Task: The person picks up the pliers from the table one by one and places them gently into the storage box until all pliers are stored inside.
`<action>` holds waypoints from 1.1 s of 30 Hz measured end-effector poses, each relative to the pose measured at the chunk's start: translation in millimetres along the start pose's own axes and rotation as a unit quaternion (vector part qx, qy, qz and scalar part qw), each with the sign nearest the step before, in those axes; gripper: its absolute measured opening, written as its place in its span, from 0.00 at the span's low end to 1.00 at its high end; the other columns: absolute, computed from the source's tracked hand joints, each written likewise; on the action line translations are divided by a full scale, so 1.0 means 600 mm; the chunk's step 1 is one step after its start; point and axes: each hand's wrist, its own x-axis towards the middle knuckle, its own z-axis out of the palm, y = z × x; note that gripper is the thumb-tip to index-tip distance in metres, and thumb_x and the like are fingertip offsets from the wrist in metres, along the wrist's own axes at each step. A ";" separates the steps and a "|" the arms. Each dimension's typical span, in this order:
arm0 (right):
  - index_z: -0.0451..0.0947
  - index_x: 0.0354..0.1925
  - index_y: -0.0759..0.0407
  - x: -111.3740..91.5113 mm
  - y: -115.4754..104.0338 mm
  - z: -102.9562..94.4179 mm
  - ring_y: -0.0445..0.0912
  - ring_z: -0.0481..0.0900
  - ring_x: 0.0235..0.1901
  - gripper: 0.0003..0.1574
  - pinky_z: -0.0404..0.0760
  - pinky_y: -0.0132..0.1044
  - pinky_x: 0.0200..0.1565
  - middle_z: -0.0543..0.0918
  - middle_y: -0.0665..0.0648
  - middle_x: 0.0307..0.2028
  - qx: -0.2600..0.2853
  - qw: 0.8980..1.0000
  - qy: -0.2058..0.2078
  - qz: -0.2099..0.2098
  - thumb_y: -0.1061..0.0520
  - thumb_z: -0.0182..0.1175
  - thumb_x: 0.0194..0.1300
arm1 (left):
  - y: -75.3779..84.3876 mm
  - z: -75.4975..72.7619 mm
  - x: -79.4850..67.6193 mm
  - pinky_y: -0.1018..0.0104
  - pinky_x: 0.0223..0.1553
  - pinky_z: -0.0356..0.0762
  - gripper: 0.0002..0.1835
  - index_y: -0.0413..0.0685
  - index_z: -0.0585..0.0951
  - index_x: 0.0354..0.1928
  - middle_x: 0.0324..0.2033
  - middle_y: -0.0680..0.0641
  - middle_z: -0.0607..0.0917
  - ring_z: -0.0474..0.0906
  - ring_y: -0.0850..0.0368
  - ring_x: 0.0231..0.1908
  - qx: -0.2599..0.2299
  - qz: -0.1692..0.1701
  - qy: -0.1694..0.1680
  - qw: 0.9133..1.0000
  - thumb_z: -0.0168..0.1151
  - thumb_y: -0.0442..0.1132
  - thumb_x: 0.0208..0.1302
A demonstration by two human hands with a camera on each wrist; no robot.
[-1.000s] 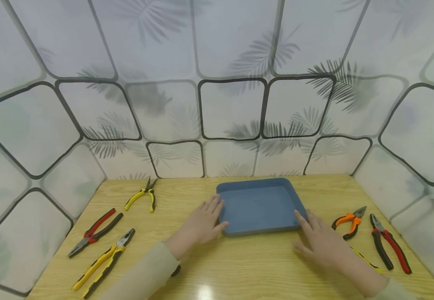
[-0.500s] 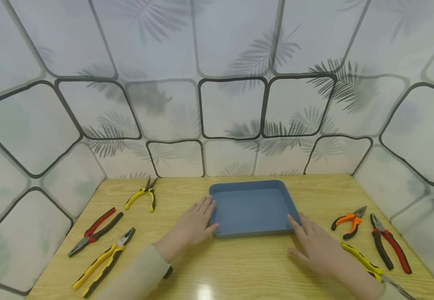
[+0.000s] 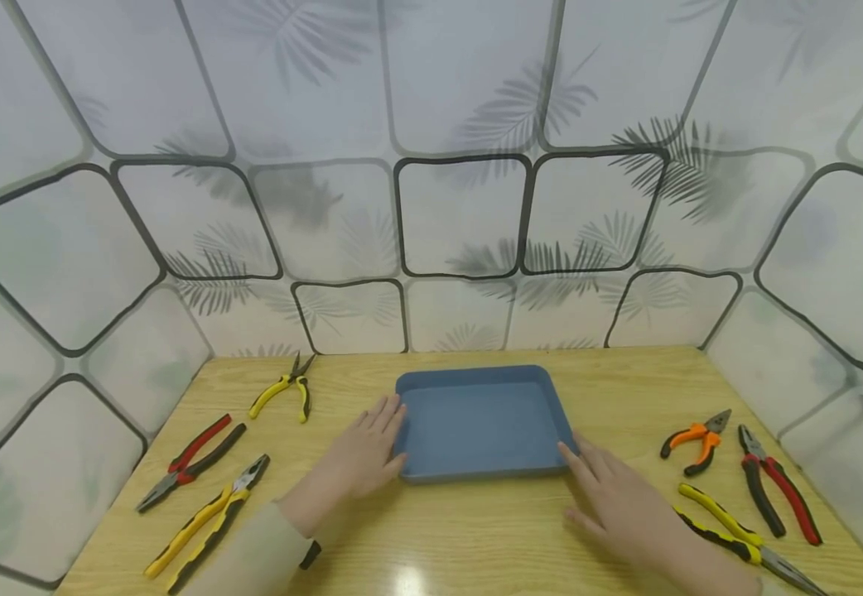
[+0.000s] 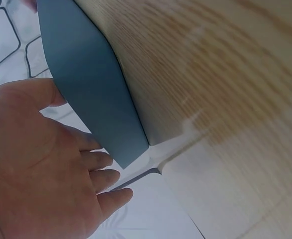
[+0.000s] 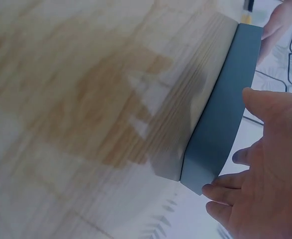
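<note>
A shallow blue rectangular tray (image 3: 484,426) lies flat on the wooden table, between my two hands. Along its left wall, my left hand (image 3: 360,455) rests with straight fingers, thumb at the near left corner. My right hand (image 3: 621,501) is at the near right corner, its fingertips at the rim and its thumb held out in front. In the left wrist view the tray's outer wall (image 4: 86,69) stands beside my left thumb and fingertips. The right wrist view shows my right palm (image 5: 270,159) turned to the tray, fingertips close against the wall.
At left lie small yellow pliers (image 3: 299,379), red-black pliers (image 3: 180,476) and yellow-black pliers (image 3: 240,484). On the right are orange pliers (image 3: 715,422), red-black pliers (image 3: 754,455) and yellow long-nose pliers (image 3: 755,550), partly behind my right arm. Patterned walls enclose the table.
The tray has slid left and slightly towards me, with both hands moving along beside it. The yellow long-nose pliers on the right have come out from behind my right arm.
</note>
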 end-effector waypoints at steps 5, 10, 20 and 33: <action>0.64 0.79 0.63 0.001 -0.005 0.002 0.66 0.77 0.68 0.52 0.80 0.60 0.65 0.68 0.72 0.75 0.007 1.000 -0.009 -0.009 0.36 0.66 0.71 | -0.007 -0.003 -0.013 0.40 0.81 0.56 0.41 0.32 0.57 0.81 0.83 0.32 0.54 0.51 0.34 0.83 -0.001 -0.007 0.006 1.000 0.55 0.52 0.79; 0.61 0.80 0.62 0.001 -0.013 -0.002 0.67 0.75 0.69 0.52 0.78 0.62 0.67 0.67 0.72 0.77 0.022 0.999 -0.020 -0.012 0.35 0.63 0.73 | -0.012 -0.003 -0.023 0.40 0.81 0.57 0.41 0.31 0.57 0.81 0.82 0.31 0.55 0.52 0.34 0.83 -0.006 -0.021 0.011 1.000 0.56 0.52 0.79; 0.60 0.81 0.61 -0.001 -0.030 -0.008 0.65 0.74 0.71 0.51 0.77 0.61 0.68 0.66 0.70 0.77 0.031 0.999 -0.029 -0.018 0.35 0.62 0.74 | -0.025 -0.003 -0.034 0.40 0.81 0.56 0.42 0.30 0.57 0.81 0.82 0.30 0.56 0.53 0.33 0.83 -0.012 -0.045 0.009 0.999 0.55 0.53 0.79; 0.59 0.81 0.61 0.000 -0.044 -0.005 0.63 0.72 0.73 0.51 0.77 0.60 0.68 0.65 0.70 0.78 0.031 0.999 -0.018 -0.030 0.33 0.59 0.76 | -0.027 -0.013 -0.051 0.40 0.81 0.57 0.40 0.28 0.60 0.79 0.80 0.28 0.60 0.55 0.32 0.82 -0.035 -0.062 -0.004 0.997 0.57 0.49 0.79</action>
